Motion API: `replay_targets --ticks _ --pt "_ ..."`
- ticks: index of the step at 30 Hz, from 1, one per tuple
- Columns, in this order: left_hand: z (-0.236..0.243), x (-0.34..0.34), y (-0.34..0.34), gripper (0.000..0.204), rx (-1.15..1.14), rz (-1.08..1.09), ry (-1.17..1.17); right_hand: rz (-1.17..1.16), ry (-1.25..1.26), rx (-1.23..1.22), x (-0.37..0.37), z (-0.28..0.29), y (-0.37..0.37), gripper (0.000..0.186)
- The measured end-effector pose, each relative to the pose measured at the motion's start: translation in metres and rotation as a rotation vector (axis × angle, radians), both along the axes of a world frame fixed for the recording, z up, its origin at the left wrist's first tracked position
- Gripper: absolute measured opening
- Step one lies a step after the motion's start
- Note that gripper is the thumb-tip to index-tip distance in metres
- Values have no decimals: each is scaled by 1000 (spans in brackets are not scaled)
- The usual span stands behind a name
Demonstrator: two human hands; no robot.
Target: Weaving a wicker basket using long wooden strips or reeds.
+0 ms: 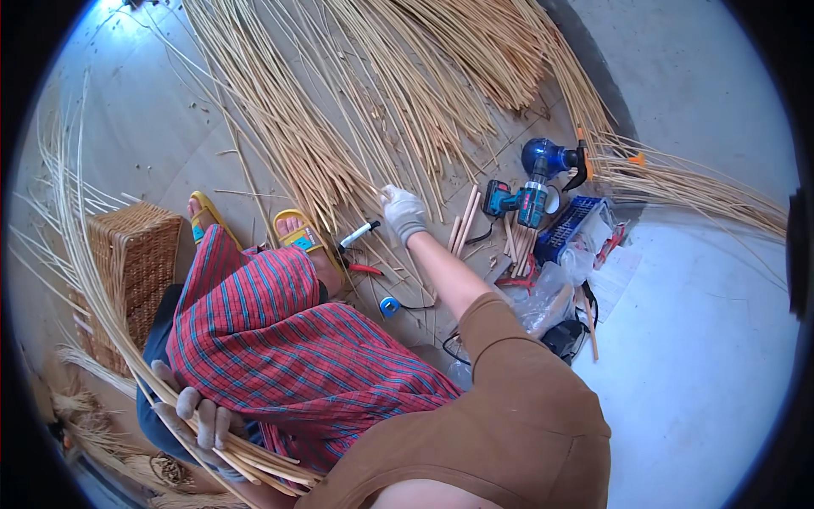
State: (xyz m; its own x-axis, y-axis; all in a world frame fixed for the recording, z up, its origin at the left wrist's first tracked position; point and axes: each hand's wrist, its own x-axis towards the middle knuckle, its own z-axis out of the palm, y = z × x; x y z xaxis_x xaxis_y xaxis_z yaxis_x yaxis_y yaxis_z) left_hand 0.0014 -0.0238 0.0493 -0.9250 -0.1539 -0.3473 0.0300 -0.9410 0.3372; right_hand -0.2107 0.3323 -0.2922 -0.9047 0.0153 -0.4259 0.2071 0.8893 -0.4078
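My left hand [199,420], in a grey-white glove, is closed around a bundle of long pale rattan canes [119,327]. The bundle curves up past the wicker basket, and its cut ends lie by my lap. My right hand [403,214], gloved in white, reaches forward with its fingers closed at the near ends of a large spread of loose rattan canes [314,170]. It seems to pinch a cane there, though the fingers partly hide it. A white-and-black tube-shaped tool [359,235] and a red-handled tool [365,270] lie just below that hand.
A woven wicker basket [140,263] stands at the left. To the right are a cordless drill [517,202], a blue round-bodied tool [547,159], a blue plastic basket [566,233], plastic bags [547,297] and short sticks [466,222]. A blue tape measure [389,306] lies near my checked cloth [280,339].
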Motion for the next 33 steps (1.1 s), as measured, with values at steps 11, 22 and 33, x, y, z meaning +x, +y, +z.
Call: replay_targets --ticks 11,22,33 --pt "4 -1 5 55 -60 98 -95 -165 167 121 -84 -42 5 21" --pt "1 -1 6 55 -69 78 -23 -184 52 134 -102 -14 -2 26" --pt "-6 1 9 57 54 86 113 -351 567 -760 -14 28 -17 42"
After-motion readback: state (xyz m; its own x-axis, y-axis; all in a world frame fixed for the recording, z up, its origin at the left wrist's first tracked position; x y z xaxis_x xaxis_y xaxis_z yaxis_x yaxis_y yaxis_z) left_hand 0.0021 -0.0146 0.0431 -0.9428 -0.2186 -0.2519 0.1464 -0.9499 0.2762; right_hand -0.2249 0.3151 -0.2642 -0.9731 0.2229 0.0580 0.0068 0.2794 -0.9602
